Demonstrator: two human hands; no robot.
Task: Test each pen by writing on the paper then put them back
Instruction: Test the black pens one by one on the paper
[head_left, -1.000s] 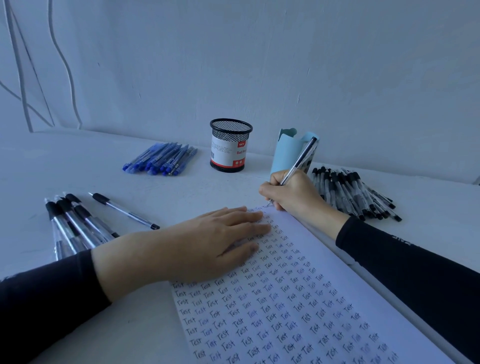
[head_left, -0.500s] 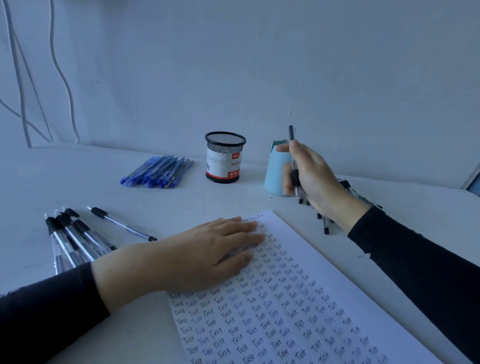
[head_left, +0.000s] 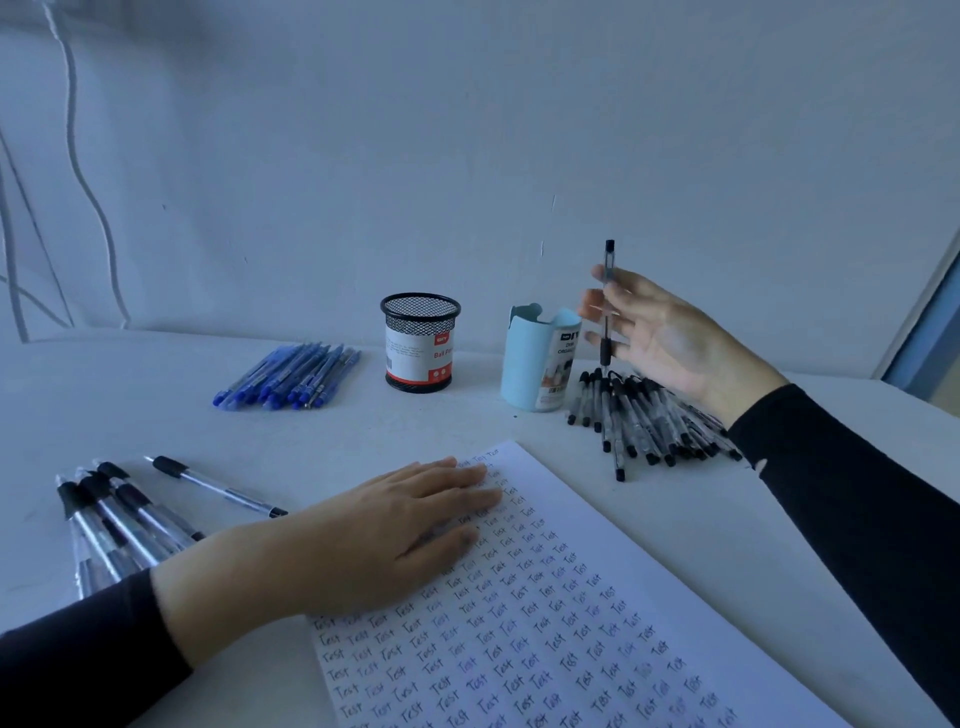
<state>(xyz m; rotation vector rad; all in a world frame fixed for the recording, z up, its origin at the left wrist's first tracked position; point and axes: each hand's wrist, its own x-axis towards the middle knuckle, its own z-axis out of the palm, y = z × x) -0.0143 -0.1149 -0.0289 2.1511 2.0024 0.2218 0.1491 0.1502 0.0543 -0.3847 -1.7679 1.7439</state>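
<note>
Clear-plastic black-capped pen (head_left: 605, 322), loosely pinched upright by the right hand (head_left: 670, 338), may slip and scatter the black pen pile (head_left: 644, 421); left hand (head_left: 363, 530) lies flat on written paper (head_left: 597, 597).

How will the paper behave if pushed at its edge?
The paper is probably light and floppy, being a thin sheet. It would likely slide on the smooth table; the left hand rests flat on it, perhaps to stop that.

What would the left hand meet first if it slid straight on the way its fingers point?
The left hand would leave the paper, cross bare table, then probably reach the pile of black pens; depth is uncertain.
</note>
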